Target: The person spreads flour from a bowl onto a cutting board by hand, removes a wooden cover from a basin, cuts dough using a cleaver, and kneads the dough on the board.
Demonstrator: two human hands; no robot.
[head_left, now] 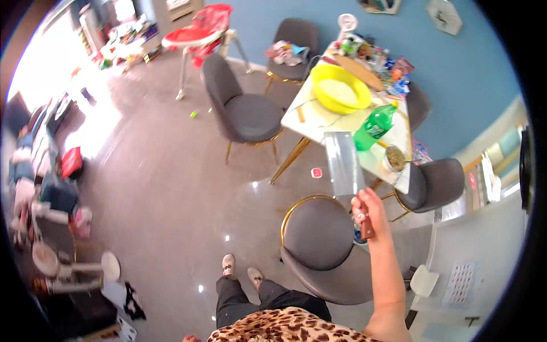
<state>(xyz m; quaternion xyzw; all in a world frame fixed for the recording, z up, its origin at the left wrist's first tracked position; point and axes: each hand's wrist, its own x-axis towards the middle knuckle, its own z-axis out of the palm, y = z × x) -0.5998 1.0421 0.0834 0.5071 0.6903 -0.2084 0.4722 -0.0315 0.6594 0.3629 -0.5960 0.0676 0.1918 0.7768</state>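
Cleaver (pixel 342 165) in the right hand (pixel 367 211), near a laden table (pixel 316 128)

The right hand is closed, its fingers wrapped around the brown handle (pixel 367 229), whose end shows below the fist. The broad, pale blade extends forward from the hand and slightly to its left, one flat side facing up toward the camera. Of the left hand (pixel 191 338), only a small part shows, well to the left of the right hand and nearer the body; I cannot tell how far open it is or whether it has hold of anything.

Beyond the right hand, a green bottle (pixel 373 130) stands on the table. A small bowl (pixel 388 165) with brownish contents is ahead and to the hand's right, near the table edge. Farther ahead sits a yellow basin (pixel 333 105) with something pale inside, and past it lies a crowd of small items. A grey chair (pixel 319 231) is just left of the hand and lower in view; another grey chair (pixel 441 182) stands to its right.
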